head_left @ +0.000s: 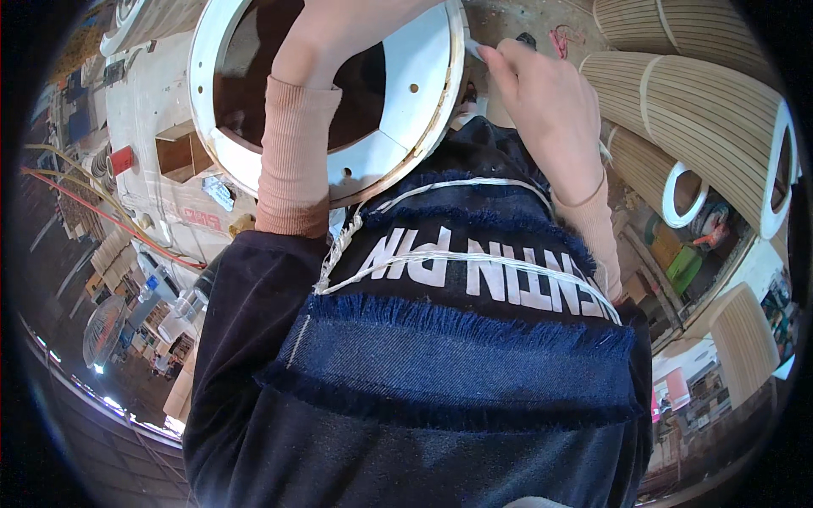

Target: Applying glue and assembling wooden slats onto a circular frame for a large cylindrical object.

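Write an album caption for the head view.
Left arm across a white ring, right hand pinching something pale beside it.

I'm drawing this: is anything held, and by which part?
The right hand seems to pinch a small pale piece by its end away from the white ring. The left hand is mostly out of view: can't tell.

On your denim apron (474, 356): large white capital lettering (481, 281). On the pale sheet (144, 93) at your left: red printing (201, 219), indistinct.

White ring (412, 114) — dark-blue denim cloth (461, 360) — tan, dark-striped cylinders (707, 118)
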`<state>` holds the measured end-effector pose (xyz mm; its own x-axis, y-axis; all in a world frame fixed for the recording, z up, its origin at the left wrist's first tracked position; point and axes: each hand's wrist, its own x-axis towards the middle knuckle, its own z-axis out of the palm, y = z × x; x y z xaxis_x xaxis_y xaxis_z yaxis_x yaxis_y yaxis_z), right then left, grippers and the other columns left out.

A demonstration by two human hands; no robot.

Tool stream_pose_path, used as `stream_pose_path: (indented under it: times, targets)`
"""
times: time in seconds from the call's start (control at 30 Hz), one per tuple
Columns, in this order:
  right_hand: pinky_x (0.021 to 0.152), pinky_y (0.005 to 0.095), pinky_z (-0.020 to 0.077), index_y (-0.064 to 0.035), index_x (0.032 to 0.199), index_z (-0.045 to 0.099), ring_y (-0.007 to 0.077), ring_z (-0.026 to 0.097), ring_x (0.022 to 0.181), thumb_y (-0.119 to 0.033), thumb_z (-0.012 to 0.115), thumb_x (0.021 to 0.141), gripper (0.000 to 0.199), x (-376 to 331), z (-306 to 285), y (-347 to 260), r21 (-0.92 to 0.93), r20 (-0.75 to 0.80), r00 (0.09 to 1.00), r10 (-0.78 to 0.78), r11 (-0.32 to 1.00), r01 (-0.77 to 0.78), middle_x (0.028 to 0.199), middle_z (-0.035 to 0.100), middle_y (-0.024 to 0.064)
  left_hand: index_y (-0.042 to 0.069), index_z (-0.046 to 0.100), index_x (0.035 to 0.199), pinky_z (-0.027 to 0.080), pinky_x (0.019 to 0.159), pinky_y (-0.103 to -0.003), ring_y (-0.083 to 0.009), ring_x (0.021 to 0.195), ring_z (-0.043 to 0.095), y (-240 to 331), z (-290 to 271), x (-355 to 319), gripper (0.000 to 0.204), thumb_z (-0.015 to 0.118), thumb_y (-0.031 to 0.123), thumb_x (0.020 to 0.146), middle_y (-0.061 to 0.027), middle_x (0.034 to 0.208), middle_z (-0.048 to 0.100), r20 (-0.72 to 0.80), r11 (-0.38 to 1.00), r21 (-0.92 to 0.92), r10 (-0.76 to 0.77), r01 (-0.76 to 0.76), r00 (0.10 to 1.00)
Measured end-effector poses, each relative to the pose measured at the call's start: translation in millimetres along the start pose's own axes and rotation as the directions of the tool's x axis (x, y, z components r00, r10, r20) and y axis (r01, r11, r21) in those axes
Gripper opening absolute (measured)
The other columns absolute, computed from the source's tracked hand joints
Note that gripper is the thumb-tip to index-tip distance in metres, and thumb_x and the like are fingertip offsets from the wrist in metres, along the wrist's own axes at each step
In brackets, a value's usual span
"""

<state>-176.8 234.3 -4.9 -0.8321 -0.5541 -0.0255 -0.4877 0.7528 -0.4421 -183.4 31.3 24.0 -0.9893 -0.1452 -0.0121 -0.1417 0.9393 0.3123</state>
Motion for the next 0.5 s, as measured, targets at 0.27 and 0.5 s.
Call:
stream_pose_path:
  times: [0.27, 0.5]
  targets:
    - [0.058, 0.0473, 0.0517, -0.0082, 0.082, 0.064, 0.0388, 0.064, 0.063, -0.033, 0.057, 0.095, 0.029, -13, 1, -4, 0.044, 0.058, 0.996, 0.074, 0.996, -0.076, 0.064, 0.062, 0.0192, 0.015, 0.045, 0.136, 0.010, 0.113, -0.064, -0.0471, 0.144, 0.015, 1, -3, 1, 0.068, 0.066, 0.053, 0.084, -0.0217, 0.155, 0.026, 0.000, 1.000, 0.011, 0.002, -0.002, 1.000]
    - [0.065, 0.0452, 0.0480, -0.0047, 0.096, 0.059, 0.0409, 0.061, 0.070, -0.024, 0.057, 0.096, 0.020, -16, 0, 23, 0.471, 0.198, 0.980, 0.036, 0.873, -0.127, 0.073, 0.062, 0.0175, 0.015, 0.046, 0.135, 0.010, 0.112, -0.064, -0.0474, 0.143, 0.016, 1, -4, 0, 0.066, 0.066, 0.053, 0.085, -0.0218, 0.154, 0.027, -0.004, 1.000, -0.003, 0.009, -0.009, 1.000]
